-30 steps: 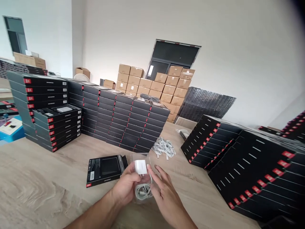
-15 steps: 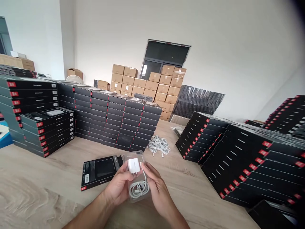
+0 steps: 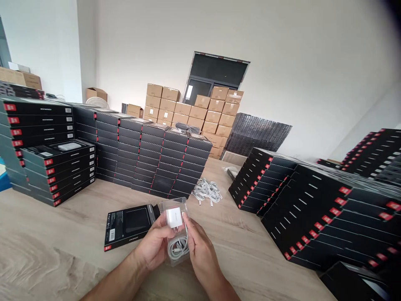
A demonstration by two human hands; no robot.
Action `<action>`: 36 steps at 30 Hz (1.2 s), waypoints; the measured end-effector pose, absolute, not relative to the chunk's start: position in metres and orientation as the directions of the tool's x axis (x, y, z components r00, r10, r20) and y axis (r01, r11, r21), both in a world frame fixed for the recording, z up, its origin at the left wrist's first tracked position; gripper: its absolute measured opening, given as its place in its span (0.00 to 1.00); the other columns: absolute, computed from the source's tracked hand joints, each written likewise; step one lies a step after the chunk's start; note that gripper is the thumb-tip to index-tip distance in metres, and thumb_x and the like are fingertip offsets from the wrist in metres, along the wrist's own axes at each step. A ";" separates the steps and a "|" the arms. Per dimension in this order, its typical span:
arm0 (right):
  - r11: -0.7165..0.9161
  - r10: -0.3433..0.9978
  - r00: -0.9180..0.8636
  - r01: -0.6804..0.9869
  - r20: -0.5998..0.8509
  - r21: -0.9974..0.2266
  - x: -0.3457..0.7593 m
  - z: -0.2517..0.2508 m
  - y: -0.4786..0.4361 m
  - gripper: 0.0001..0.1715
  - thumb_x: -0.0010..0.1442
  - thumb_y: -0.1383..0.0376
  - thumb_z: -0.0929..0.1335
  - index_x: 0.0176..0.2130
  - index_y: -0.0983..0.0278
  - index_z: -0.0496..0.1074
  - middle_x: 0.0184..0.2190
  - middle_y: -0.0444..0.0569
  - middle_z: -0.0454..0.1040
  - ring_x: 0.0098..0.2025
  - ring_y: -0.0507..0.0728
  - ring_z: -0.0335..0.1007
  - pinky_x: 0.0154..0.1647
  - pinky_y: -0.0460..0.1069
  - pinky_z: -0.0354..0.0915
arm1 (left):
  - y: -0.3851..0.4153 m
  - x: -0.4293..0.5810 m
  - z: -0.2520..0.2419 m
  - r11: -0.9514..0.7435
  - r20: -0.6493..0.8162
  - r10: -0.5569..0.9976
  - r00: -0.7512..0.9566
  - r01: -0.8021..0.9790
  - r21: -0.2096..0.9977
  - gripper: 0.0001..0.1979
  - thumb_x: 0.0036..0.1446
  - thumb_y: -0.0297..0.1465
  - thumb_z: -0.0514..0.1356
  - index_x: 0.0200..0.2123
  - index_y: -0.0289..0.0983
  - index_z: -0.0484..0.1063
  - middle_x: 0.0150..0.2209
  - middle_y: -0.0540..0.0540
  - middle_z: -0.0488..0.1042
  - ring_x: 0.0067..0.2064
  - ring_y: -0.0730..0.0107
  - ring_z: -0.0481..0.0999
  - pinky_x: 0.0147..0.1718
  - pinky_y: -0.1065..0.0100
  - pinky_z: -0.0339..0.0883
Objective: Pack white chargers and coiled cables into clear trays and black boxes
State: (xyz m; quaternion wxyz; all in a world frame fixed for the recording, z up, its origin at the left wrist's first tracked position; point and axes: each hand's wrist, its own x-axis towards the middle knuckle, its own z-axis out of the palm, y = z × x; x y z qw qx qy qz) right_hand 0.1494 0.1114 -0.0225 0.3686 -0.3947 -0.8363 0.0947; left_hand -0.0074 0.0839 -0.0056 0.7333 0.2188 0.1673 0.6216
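My left hand (image 3: 155, 246) holds a clear plastic tray (image 3: 176, 233) above the wooden table (image 3: 56, 246). A white charger plug (image 3: 174, 217) sits in the tray's upper part and a coiled white cable (image 3: 178, 247) in its lower part. My right hand (image 3: 200, 246) grips the tray's right side, its fingers curled against the cable and plug. A flat black box (image 3: 130, 225) with a red corner tab lies on the table just left of my hands.
Stacks of black boxes with red tabs stand at the left (image 3: 46, 159), in the middle (image 3: 156, 161) and at the right (image 3: 313, 200). A heap of white cables (image 3: 206, 190) lies beyond my hands. Brown cartons (image 3: 197, 110) and black crates (image 3: 258, 133) stand by the far wall.
My right hand has closed in from an open pose beside the tray to a grip on its right side. The view has shifted slightly right.
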 end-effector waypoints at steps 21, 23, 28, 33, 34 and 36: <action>0.592 0.806 -0.376 0.528 0.458 -0.609 0.147 -0.024 0.114 0.27 0.67 0.67 0.56 0.63 0.58 0.60 0.56 0.50 0.72 0.57 0.56 0.68 0.59 0.52 0.63 | 0.080 -0.003 0.004 0.069 0.034 0.994 0.107 -0.817 0.573 0.29 0.37 0.19 0.63 0.47 0.40 0.73 0.39 0.47 0.79 0.40 0.64 0.76 0.42 0.65 0.64; 0.620 0.784 -0.366 0.500 0.502 -0.605 0.144 -0.027 0.116 0.28 0.67 0.68 0.55 0.64 0.57 0.59 0.59 0.49 0.68 0.60 0.56 0.63 0.61 0.53 0.61 | 0.079 -0.002 0.001 0.088 0.026 0.992 0.124 -0.819 0.567 0.31 0.38 0.18 0.62 0.49 0.41 0.72 0.39 0.47 0.80 0.40 0.65 0.76 0.42 0.66 0.64; 0.616 0.787 -0.349 0.454 0.508 -0.643 0.139 -0.031 0.115 0.29 0.68 0.67 0.54 0.66 0.54 0.52 0.66 0.46 0.56 0.67 0.57 0.50 0.67 0.56 0.53 | 0.077 -0.005 -0.006 0.157 0.043 0.975 0.220 -0.811 0.564 0.29 0.38 0.17 0.60 0.47 0.39 0.73 0.41 0.46 0.80 0.43 0.63 0.76 0.43 0.66 0.64; 0.602 0.798 -0.287 0.395 0.530 -0.694 0.137 -0.026 0.103 0.29 0.68 0.63 0.56 0.67 0.54 0.50 0.69 0.44 0.48 0.69 0.60 0.43 0.68 0.59 0.47 | 0.080 -0.019 -0.003 0.204 0.113 0.937 0.331 -0.780 0.591 0.28 0.41 0.17 0.59 0.49 0.37 0.72 0.41 0.43 0.80 0.42 0.60 0.78 0.44 0.62 0.66; 0.573 0.820 -0.259 0.357 0.511 -0.738 0.138 -0.024 0.101 0.30 0.68 0.62 0.57 0.67 0.53 0.49 0.68 0.46 0.51 0.68 0.61 0.48 0.67 0.59 0.50 | 0.082 -0.022 -0.002 0.213 0.116 0.932 0.342 -0.781 0.588 0.29 0.42 0.17 0.59 0.50 0.38 0.72 0.42 0.42 0.80 0.44 0.58 0.78 0.46 0.60 0.66; 0.467 0.880 -0.223 0.245 0.420 -0.849 0.142 -0.021 0.098 0.33 0.67 0.59 0.60 0.68 0.54 0.48 0.63 0.49 0.61 0.62 0.61 0.60 0.62 0.58 0.59 | 0.085 -0.026 -0.001 0.215 0.123 0.932 0.342 -0.791 0.572 0.30 0.43 0.17 0.58 0.52 0.38 0.70 0.44 0.41 0.80 0.49 0.55 0.76 0.50 0.55 0.64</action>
